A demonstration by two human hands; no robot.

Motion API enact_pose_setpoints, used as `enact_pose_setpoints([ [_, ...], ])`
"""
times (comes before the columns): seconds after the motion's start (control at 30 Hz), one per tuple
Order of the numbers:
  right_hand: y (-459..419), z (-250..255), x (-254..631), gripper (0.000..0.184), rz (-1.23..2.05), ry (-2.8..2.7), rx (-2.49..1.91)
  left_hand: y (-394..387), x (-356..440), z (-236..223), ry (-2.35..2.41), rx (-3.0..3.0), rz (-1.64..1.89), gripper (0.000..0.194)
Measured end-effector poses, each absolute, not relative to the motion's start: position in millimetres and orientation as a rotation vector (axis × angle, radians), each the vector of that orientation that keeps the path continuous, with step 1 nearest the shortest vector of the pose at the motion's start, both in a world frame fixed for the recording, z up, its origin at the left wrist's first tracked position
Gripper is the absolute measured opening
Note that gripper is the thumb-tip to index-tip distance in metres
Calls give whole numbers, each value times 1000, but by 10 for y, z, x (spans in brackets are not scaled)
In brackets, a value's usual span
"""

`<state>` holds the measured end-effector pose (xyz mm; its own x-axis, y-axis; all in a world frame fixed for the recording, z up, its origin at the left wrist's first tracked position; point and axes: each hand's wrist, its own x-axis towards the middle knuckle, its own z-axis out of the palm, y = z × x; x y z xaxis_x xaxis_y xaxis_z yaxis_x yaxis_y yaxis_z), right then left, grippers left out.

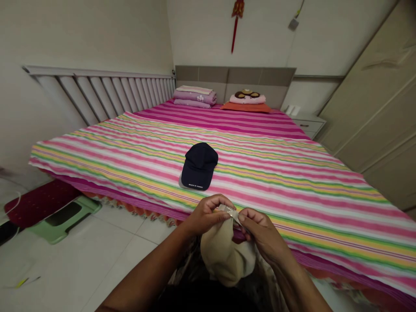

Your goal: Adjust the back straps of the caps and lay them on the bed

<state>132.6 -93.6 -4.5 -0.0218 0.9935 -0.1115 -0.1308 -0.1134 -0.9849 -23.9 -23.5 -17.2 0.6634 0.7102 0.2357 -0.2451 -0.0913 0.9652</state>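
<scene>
Holding the beige cap (216, 251) by its pale strap (232, 213) at the near edge of the bed (276, 164), pinching with left hand (208, 214) and right hand (260, 229), apparently being partway, showing the strap gripped but no fastening clearly finished.

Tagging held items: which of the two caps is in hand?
The beige cap, its pale strap held by the left hand and right hand; the navy cap lies untouched on the striped bedcover.
</scene>
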Motion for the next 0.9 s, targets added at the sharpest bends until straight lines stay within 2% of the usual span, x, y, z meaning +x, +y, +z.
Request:
enact_pose_setpoints([
  [0.3, -919, -78, 1326, 29, 1341, -1087, -1166, -231, -251, -119, 443, 1752, 793, 27],
  [0.47, -924, -56, 1310, 29, 1315, -1037, -1154, -186, -246, -137, 425, 1784, 950, 23],
  [0.6, -943, -4, 1290, 33, 1303, -984, -1141, -165, -247, -184, 500, 1678, 950, 24],
  [0.9, -974, 37, 1275, 23, 1321, -1050, -1197, -230, -191, -201, 437, 1318, 740, 26],
])
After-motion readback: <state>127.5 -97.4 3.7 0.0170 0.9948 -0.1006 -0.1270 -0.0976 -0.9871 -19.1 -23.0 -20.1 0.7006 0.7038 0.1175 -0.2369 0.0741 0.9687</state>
